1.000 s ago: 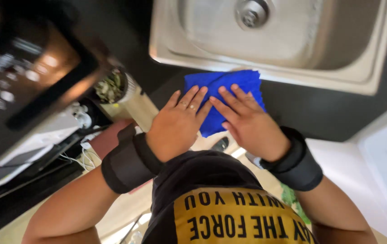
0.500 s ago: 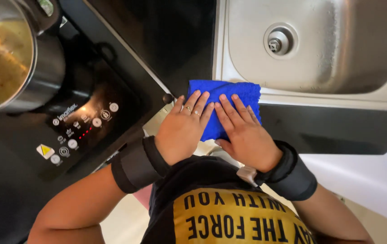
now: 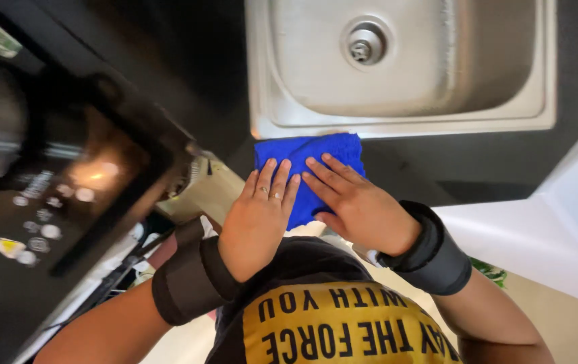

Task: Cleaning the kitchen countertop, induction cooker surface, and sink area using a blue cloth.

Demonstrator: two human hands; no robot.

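Since the earlier frame, the view has been shifted so that the pot on the induction cooktop (image 3: 53, 202) is now seen only as a blurred dark shape at the far left, while both hands have remained on the cloth. The left hand (image 3: 256, 222) is laid flat with fingers extended, its fingertips pressed on the left part of the blue cloth (image 3: 310, 162); nothing is grasped. The cloth is spread on the black countertop (image 3: 188, 87), touching the front rim of the steel sink (image 3: 262, 81). The right hand (image 3: 360, 205) is likewise held open and flat on the cloth's right part
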